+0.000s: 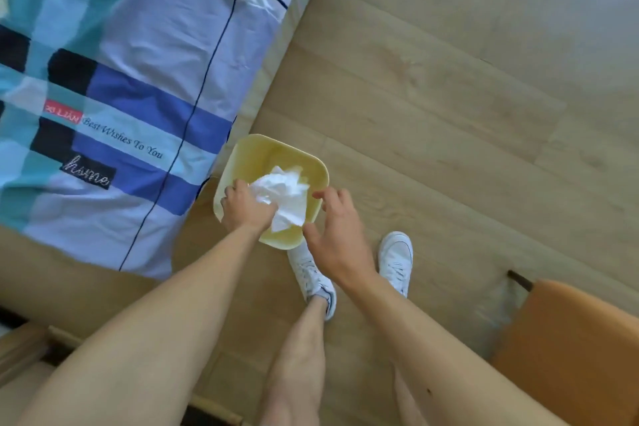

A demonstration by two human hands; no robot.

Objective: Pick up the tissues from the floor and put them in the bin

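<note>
Head cam, looking straight down. I'm seeing both bare arms reaching fwd over the bin (242,157), a pale yellow squarish tub standing upright on the wood floor (432,86), just beside the bed's edge.

L hand (247,206): I'm reading it as closed, fingers curling round a wad of white tissues (285,195). The hand is sitting over the bin's near-left rim; the wad is sticking out to its right, above the bin's opening. Can't tell whether the wad's lower end is touching the bin's inside or hanging clear of it.

R hand (337,233): fingers spreading, loosely curved, gripping nothing. It's hovering over the bin's near-right corner, thumb pointing toward the tissues, close to them; can't tell if the tip is touching the paper.

Tissues: all that I'm seeing are in the one crumpled wad at the bin's mouth, in the L hand's grip.

Surroundings: bed cover (131,62) w/ blue, teal and black blocks is taking up the upper left. Two white sneakers (396,261) are standing on the floor right behind the bin, the left one almost touching its near wall. An orange chair (570,349) is showing at the lower right corner.
</note>
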